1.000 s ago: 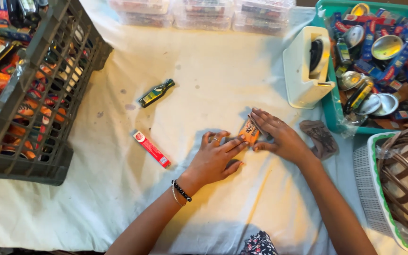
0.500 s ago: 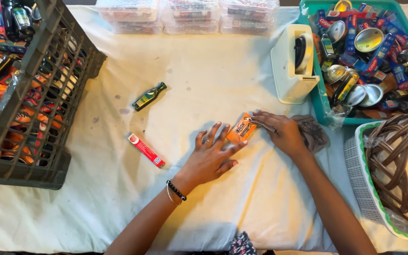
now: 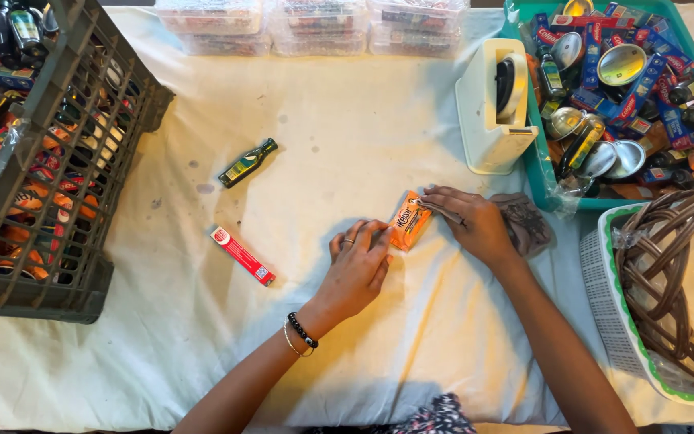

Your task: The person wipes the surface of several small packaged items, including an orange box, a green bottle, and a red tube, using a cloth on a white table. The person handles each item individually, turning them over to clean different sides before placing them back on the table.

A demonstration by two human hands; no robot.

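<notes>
Both hands press on a small orange packet (image 3: 408, 220) lying flat on the table (image 3: 347, 145). The left hand (image 3: 357, 269) holds down its lower edge, fingers flat. The right hand (image 3: 472, 225) pinches its top corner. A red stick (image 3: 242, 255) and a little green bottle (image 3: 247, 162) lie nearby.

Orange packet (image 3: 408, 220) with white lettering; red stick pack (image 3: 242, 255) with white ends; dark green bottle (image 3: 247, 162), yellow label; white stained cloth on worktop (image 3: 347, 128); grey crate (image 3: 82, 120); teal bin (image 3: 540, 169); brown wicker basket (image 3: 668, 281).
</notes>
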